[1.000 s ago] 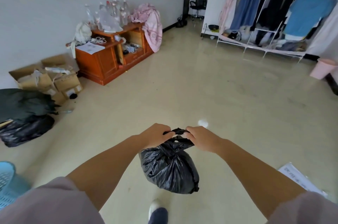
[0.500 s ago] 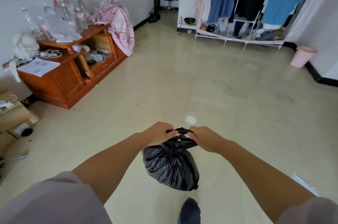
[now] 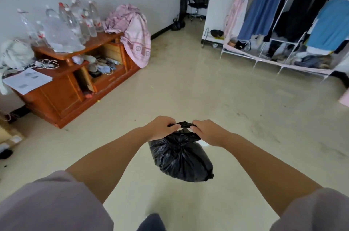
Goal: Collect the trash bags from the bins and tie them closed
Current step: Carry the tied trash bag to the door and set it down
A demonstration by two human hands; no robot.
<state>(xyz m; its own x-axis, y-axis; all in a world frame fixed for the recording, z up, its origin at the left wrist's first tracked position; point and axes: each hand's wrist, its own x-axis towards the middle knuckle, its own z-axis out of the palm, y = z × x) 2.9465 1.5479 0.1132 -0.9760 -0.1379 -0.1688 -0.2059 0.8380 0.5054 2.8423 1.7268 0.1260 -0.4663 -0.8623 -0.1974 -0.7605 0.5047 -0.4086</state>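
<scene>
A full black trash bag [image 3: 181, 157] hangs in the air in front of me, above the pale floor. My left hand [image 3: 160, 127] grips one end of the bag's twisted top, and my right hand [image 3: 206, 131] grips the other end. A short black strip of the bag's neck stretches between the two fists. The bag's body sags below the hands, bulging to the right.
A wooden cabinet [image 3: 71, 87] with several plastic bottles [image 3: 75, 19] and a pink cloth [image 3: 136, 36] stands at the left wall. A clothes rack [image 3: 294, 23] lines the right side. A pink bin [image 3: 344, 97] shows at the right edge, cardboard boxes [image 3: 9, 136] at the left.
I have walked forward across the room with the bag; the cabinet and rack are closer, and the black bags and blue basket on the left have left the view. Both hands keep their grip.
</scene>
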